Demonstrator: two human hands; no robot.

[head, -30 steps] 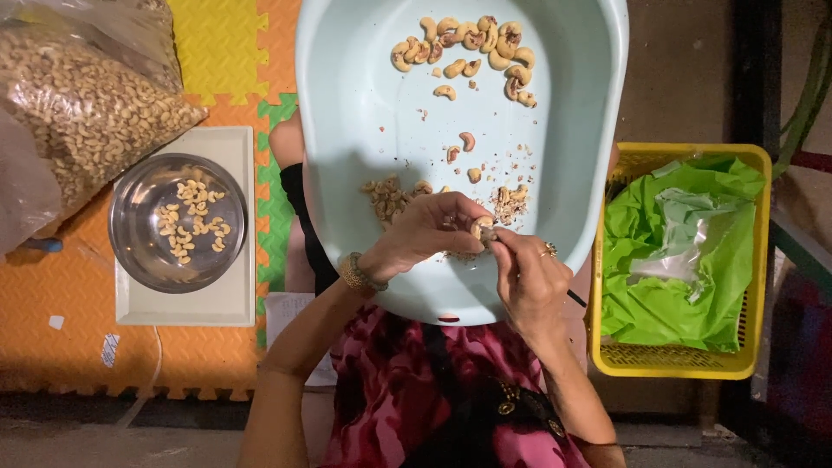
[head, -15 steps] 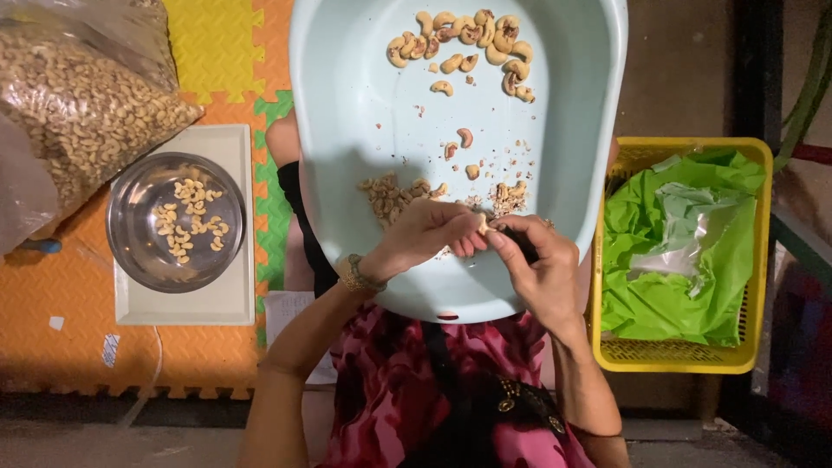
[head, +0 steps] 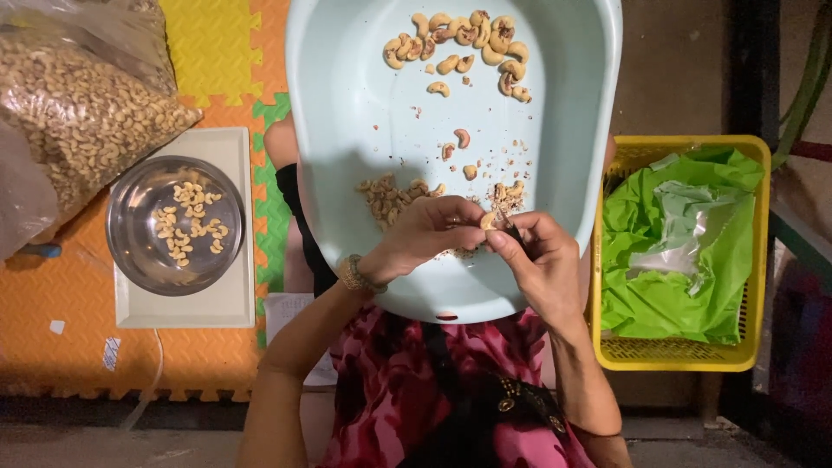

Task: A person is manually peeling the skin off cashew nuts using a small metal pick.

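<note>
Two hands – left hand [head: 425,234], right hand [head: 537,260] – one pale blue tub [head: 347,130], one steel bowl [head: 130,251], one yellow basket [head: 685,355], one clear bag of nuts [head: 78,113], one white scale [head: 230,225].

Both hands' grip meets on a nut [head: 488,221] over the basin [head: 347,104]; bowl [head: 176,225] and sack [head: 78,121] lie left, basket [head: 685,355] right, nuts [head: 468,43] beyond.
</note>
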